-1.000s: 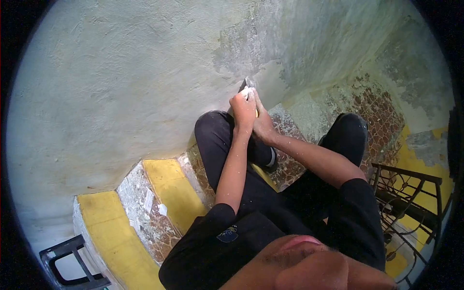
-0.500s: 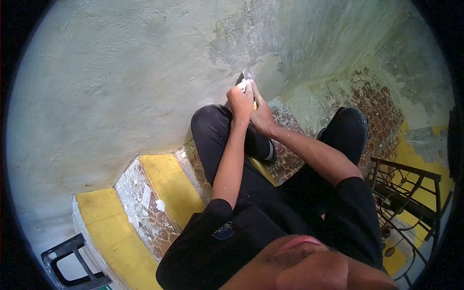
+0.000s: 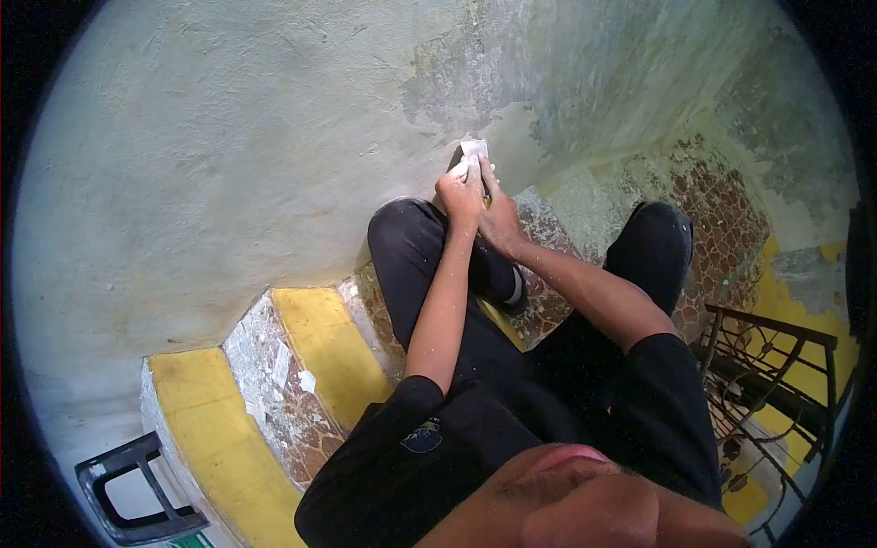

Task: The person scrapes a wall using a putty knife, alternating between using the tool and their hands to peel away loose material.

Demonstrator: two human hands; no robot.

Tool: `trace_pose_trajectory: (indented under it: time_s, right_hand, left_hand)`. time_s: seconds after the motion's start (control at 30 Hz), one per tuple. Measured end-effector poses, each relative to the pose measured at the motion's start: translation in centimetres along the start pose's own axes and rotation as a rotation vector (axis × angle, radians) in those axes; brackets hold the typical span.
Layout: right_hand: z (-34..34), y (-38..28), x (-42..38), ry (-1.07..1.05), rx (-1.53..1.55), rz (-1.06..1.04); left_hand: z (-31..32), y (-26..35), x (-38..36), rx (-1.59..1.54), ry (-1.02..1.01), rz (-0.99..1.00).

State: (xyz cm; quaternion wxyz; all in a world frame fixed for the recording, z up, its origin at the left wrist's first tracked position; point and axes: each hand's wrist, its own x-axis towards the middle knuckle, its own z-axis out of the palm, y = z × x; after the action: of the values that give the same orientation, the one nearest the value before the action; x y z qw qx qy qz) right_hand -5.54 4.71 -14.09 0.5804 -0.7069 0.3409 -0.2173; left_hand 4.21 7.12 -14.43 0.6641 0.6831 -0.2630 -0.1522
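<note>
A scraper with a flat, pale metal blade (image 3: pixel 474 147) is held between both hands, right at the plastered wall (image 3: pixel 274 137). My left hand (image 3: pixel 459 194) is closed on it, fingers pressed near the base of the blade. Beside it, my right hand (image 3: pixel 499 221) wraps round the handle, a bit of yellow showing at the palm. White dust coats the fingertips of both hands. Just above the blade, the smooth grey-green coat ends at a rough, bare patch (image 3: pixel 461 78).
My bent knees (image 3: pixel 402 233) in black trousers frame the hands. Yellow-edged stairs (image 3: pixel 333 352) descend at left, with white flakes on the worn tile. A black metal railing (image 3: pixel 772 365) stands at right, and a dark frame-like object (image 3: pixel 137 493) at lower left.
The scraper blade has turned so that its flat, bright face shows more. Both hands have shifted slightly right and down in view, with the grip kept.
</note>
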Motion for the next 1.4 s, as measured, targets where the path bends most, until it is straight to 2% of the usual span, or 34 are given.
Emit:
trace_pose_trajectory:
  time_s: [0.13, 0.27, 0.37, 0.4, 0.47, 0.6, 0.87, 1.0, 1.1, 1.27, 1.3, 1.37, 1.4]
  right_hand:
    - [-0.9, 1.3, 0.6, -0.055, -0.084, -0.053]
    - [-2.5, 2.1, 0.9, -0.131, -0.137, -0.108]
    - [-4.1, 0.9, 0.8, -0.207, -0.32, -0.028]
    - [-4.3, 1.3, 0.9, -0.205, -0.324, -0.026]
    - [-4.8, 2.1, 1.2, -0.151, -0.396, -0.189]
    - [-6.0, 3.7, 2.7, -0.143, -0.611, -0.219]
    - [-8.5, 5.9, 5.1, -0.126, -0.948, -0.318]
    - [-7.5, 5.0, 4.0, -0.118, -0.902, -0.276]
    - [-6.8, 3.3, 2.7, -0.131, -0.749, -0.213]
    - [-5.1, 1.7, 1.6, -0.213, -0.327, -0.114]
    - [-4.8, 1.6, 1.5, -0.213, -0.323, -0.113]
    - [-4.4, 1.5, 1.3, -0.139, -0.196, -0.269]
    - [-4.2, 1.2, 1.2, -0.138, -0.197, -0.265]
  left_hand:
    - [0.9, -0.1, -0.9, -0.088, 0.04, -0.034]
    - [2.8, -1.3, -1.6, -0.362, 0.101, -0.04]
    - [3.7, -1.9, -1.8, -0.491, 0.163, -0.065]
    - [3.9, -2.0, -2.0, -0.538, 0.176, -0.105]
    - [4.5, -2.2, -2.1, -0.602, 0.183, -0.169]
    - [5.2, -3.0, -1.9, -0.737, 0.196, -0.334]
    - [5.9, -3.6, -1.9, -0.799, 0.162, -0.431]
    - [5.7, -3.0, -2.0, -0.757, 0.204, -0.425]
    - [4.9, -2.7, -2.1, -0.64, 0.244, -0.371]
    - [3.8, -3.1, -1.3, -0.361, 0.252, -0.238]
    - [3.8, -2.7, -1.3, -0.307, 0.253, -0.189]
    - [3.6, -1.8, -1.1, -0.255, 0.253, -0.144]
    - [3.3, -1.2, -1.0, -0.13, 0.242, -0.067]
